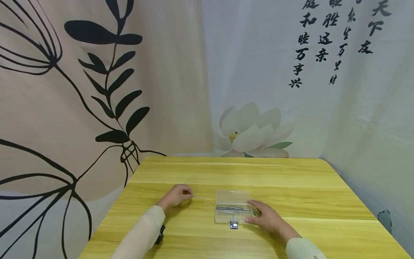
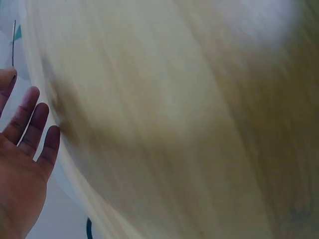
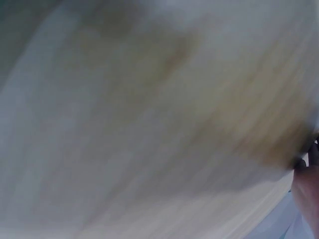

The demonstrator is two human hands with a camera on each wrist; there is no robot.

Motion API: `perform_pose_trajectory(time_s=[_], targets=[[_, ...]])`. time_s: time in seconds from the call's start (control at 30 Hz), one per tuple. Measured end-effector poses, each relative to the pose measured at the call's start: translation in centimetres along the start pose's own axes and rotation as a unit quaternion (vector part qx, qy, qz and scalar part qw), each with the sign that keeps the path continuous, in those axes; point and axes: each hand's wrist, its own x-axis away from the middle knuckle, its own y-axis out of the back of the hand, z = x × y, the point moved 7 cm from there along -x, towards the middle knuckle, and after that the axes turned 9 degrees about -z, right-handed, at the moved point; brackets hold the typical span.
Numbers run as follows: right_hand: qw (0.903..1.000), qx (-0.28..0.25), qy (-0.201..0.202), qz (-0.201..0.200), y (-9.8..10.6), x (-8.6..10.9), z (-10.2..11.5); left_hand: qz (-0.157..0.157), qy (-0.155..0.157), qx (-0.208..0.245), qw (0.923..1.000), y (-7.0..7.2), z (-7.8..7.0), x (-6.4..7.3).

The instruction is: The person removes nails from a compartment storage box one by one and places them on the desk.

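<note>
In the head view my left hand (image 1: 177, 196) pinches a thin metal needle-like rod (image 1: 198, 197) by one end, held close over the table and pointing right. The left wrist view shows the rod (image 2: 13, 44) rising from the thumb and index fingertips, with the other fingers of the hand (image 2: 22, 169) spread. A clear plastic box (image 1: 223, 217) lies with its lid (image 1: 232, 196) folded back. Inside it are several slim metal rods (image 1: 230, 208) lying lengthwise. My right hand (image 1: 266, 217) grips the box's right side, thumb at the near corner, fingers at the far part.
A dark blue clasp (image 1: 233, 225) juts from the box's front edge. The wood-grain table (image 1: 181, 237) extends around both hands. Behind it hang printed cloths (image 1: 174, 90) with plant, lotus and lettering designs. A black band (image 1: 160, 234) is on the left wrist.
</note>
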Motion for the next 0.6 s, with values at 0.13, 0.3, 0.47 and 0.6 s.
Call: perform_pose_trajectory(time_s=[0.13, 0.3, 0.47, 0.6], targets=[[1.0, 0.001, 0.003, -0.003, -0.05, -0.06, 0.03, -0.003, 0.013, -0.008, 0.9999, 0.18, 0.72, 0.12], [1.0, 0.002, -0.002, -0.004, -0.04, -0.09, -0.01, -0.004, 0.009, -0.015, 0.9998, 0.37, 0.83, 0.25], [1.0, 0.005, -0.005, 0.001, -0.02, 0.01, 0.07, -0.001, -0.001, -0.03, 0.9996, 0.32, 0.86, 0.33], [1.0, 0.005, -0.005, 0.001, 0.04, 0.09, 0.09, -0.001, -0.002, -0.067, 0.9977, 0.37, 0.96, 0.2]])
